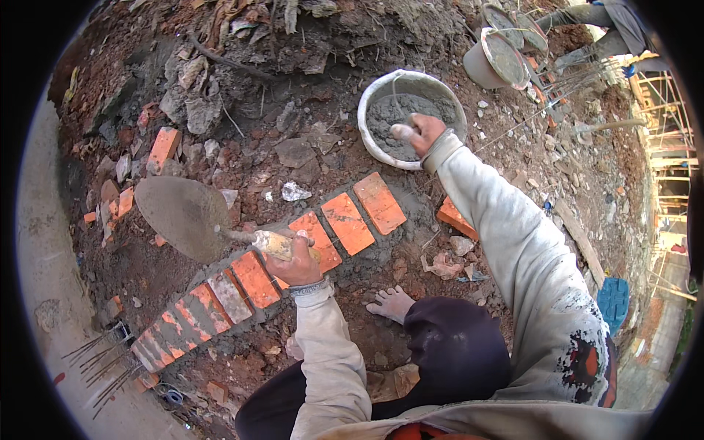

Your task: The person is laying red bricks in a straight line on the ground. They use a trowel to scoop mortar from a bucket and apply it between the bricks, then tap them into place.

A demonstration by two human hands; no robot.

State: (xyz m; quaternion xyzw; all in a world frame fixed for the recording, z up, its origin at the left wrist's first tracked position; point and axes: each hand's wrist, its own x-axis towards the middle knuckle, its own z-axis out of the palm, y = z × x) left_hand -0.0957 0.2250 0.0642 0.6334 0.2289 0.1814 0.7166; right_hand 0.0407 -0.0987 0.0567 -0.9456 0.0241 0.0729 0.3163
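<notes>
Person wears a long-sleeved off-white top, left sleeve (331,359) and right sleeve (506,213) both creased and smudged grey, each ending in a ribbed-looking cuff at the bare left hand (295,265) and bare right hand (421,136). Right upper sleeve has a flaky black print (584,367) with orange-red patches; another orange-red patch (433,432) shows at the near edge. Dark, near-black trousers (462,345) with pale smudges, bare foot (393,303).
</notes>
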